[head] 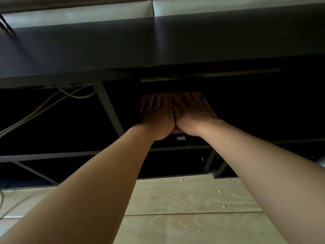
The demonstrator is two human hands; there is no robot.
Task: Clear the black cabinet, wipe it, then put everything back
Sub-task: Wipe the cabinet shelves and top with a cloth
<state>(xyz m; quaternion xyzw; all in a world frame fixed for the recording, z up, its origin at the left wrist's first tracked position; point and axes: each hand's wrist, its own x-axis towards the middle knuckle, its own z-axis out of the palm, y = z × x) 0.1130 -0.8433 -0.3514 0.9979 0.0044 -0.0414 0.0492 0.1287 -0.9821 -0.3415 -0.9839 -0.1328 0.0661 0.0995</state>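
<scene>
The black cabinet is low and long, with a bare dark top and open shelf compartments below. Both my hands reach into the middle compartment. My left hand and my right hand lie side by side with straight fingers, touching at the thumbs, pressed flat on a brownish flat thing whose edge shows past the fingertips. What that thing is I cannot tell in the dark. A small white label shows just under my wrists.
White cables hang in the left compartment behind a grey divider. A pale wooden floor with small white crumbs lies in front. A white wall panel runs behind the cabinet.
</scene>
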